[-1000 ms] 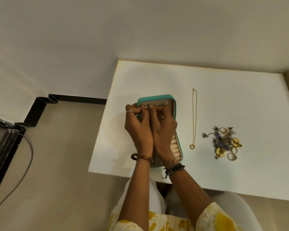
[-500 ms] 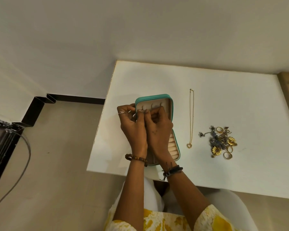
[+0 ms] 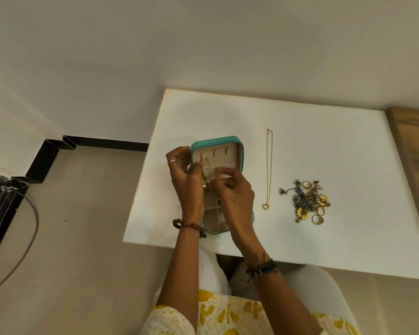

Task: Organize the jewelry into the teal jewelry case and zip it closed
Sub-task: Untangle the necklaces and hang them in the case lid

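Note:
The teal jewelry case (image 3: pixel 217 140) lies open on the white table (image 3: pixel 300 122), lid propped up with beige hooks inside. A thin gold chain (image 3: pixel 207 165) hangs from the leftmost hook. My left hand (image 3: pixel 185 180) pinches that chain at the lid's left side. My right hand (image 3: pixel 235 192) is over the case's middle, fingertips pinched at the lid's elastic pocket, apparently on the same chain. The divided compartments show between my wrists. A gold heart-pendant necklace (image 3: pixel 269 170) lies straight to the right of the case. Farther right sits a pile of rings and earrings (image 3: pixel 309 201).
A wooden surface (image 3: pixel 414 160) borders the table on the right. The table's left edge (image 3: pixel 145 165) drops to the floor, where a grey cable (image 3: pixel 27 238) and a black frame lie. My lap and a white chair are below the near edge.
Both hands have come down from the top of the lid toward its lower part, uncovering the hooks. The right hand has shifted right and nearer me.

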### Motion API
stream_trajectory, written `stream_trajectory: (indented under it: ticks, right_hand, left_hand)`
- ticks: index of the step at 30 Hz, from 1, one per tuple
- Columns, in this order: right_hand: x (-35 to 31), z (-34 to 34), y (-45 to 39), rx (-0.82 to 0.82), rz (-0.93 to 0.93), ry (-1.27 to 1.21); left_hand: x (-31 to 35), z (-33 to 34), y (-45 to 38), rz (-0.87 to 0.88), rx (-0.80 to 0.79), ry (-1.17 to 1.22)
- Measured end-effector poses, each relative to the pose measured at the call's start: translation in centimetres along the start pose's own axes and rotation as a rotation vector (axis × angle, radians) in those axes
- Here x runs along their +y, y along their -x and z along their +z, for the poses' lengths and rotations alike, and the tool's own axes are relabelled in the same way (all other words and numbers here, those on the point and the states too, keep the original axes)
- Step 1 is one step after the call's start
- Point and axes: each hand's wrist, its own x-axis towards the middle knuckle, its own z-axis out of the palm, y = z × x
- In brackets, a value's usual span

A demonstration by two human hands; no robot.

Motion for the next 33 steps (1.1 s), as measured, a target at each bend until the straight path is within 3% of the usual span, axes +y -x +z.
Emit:
stream_trajectory:
  ticks: [10, 17, 33]
  right_hand:
    - [-1.2, -0.4, -0.2, -0.067, -0.081, -0.047]
    - [-1.7, -0.4, -0.7, -0.104, -0.101, -0.116]
    - [-0.1, -0.7, -0.5, -0.061, -0.235, 0.224]
  left_hand:
    - [-0.1, -0.6, 0.6, -0.073, -0.114, -0.006]
    - [-0.6, -0.8, 0.6, -0.103, -0.106, -0.005]
    - [-1.0, -1.0, 0.6, -0.147, -0.152, -0.057]
